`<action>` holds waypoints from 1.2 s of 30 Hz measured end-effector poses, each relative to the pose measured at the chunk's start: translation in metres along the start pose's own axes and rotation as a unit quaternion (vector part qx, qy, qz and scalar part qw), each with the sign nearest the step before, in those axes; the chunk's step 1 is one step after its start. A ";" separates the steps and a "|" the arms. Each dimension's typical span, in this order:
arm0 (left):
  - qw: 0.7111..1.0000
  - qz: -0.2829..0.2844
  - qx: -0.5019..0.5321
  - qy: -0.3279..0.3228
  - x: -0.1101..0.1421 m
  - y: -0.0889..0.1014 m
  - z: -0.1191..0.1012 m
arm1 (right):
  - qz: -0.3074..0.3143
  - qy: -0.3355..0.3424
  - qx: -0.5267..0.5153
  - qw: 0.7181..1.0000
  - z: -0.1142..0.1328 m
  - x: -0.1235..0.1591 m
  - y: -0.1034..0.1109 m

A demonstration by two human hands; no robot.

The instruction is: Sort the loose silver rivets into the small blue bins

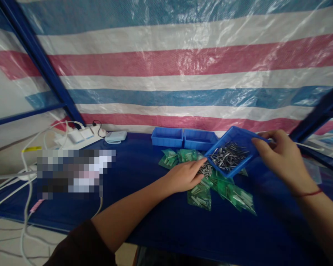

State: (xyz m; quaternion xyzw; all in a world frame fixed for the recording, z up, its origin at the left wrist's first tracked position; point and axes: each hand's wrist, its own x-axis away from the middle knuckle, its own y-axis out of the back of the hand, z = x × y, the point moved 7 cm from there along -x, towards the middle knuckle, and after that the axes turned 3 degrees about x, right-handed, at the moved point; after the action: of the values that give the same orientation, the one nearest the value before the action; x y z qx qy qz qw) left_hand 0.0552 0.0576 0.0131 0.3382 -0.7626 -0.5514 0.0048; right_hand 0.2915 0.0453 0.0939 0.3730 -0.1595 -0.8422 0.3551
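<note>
My right hand (284, 157) grips the right-hand edge of a blue plastic bin (240, 170), thumb at the rim. The bin is tilted down towards the left and holds a heap of thin metal pins (228, 155), possibly screws or rivets. By the bin's lower left corner, my left hand (187, 176) is stretched out with thumb and fingers apart. Beside its fingertips lies a small pile of loose metal pieces (205, 170). Around it are several green-tinted plastic bags (199, 195) with similar pieces inside. Whether the left fingertips touch the bin I cannot tell.
Two more blue bins (167, 137) stand along the back edge of the dark blue surface (155, 218). A light blue case (115, 137) lies left of them, near a white power strip (81, 136) with cables. Striped plastic sheeting (183, 62) hangs behind.
</note>
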 end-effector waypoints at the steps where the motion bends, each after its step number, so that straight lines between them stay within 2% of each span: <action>1: 1.000 0.001 0.003 -0.001 0.000 0.000 0.000 | -0.011 0.034 0.024 0.999 0.010 0.005 0.001; 4: 1.000 0.001 0.005 -0.004 0.000 0.000 0.001 | -0.033 0.148 0.088 0.985 0.039 0.022 0.003; 6: 1.000 0.003 -0.002 -0.003 0.000 0.000 0.001 | -0.029 0.199 0.097 0.975 0.052 0.030 0.002; 10: 1.000 -0.001 -0.016 -0.001 0.000 0.000 0.000 | 0.012 0.255 0.028 0.966 0.062 0.038 -0.005; 12: 1.000 -0.002 -0.023 0.001 0.000 0.000 0.000 | 0.044 0.233 -0.065 0.969 0.058 0.036 -0.009; 15: 0.999 -0.001 -0.032 -0.001 0.000 -0.001 0.000 | 0.114 0.163 -0.182 0.963 0.048 0.033 -0.022; 18: 0.999 -0.004 -0.033 -0.001 0.000 -0.001 0.000 | 0.171 0.153 -0.219 0.948 0.048 0.037 -0.035; 21: 0.999 -0.005 -0.035 -0.005 0.001 -0.001 0.000 | 0.198 0.163 -0.259 0.931 0.051 0.043 -0.042; 27: 0.999 -0.005 -0.049 -0.006 0.000 0.001 -0.001 | 0.243 0.047 -0.275 0.929 0.029 0.046 -0.059; 30: 0.999 -0.008 -0.046 -0.004 0.000 0.002 -0.001 | 0.275 0.091 -0.287 0.913 0.030 0.050 -0.062; 33: 0.999 -0.007 -0.039 -0.004 0.000 0.001 0.000 | 0.314 0.139 -0.253 0.904 0.032 0.055 -0.070; 36: 0.999 -0.010 -0.038 -0.005 -0.001 0.000 0.001 | 0.334 0.128 -0.204 0.911 0.025 0.058 -0.083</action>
State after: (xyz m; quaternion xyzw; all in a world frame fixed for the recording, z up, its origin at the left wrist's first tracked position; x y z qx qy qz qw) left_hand 0.0557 0.0583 0.0127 0.3426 -0.7374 -0.5821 0.0081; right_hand 0.2058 0.0616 0.0363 0.3223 -0.0530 -0.6338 0.7011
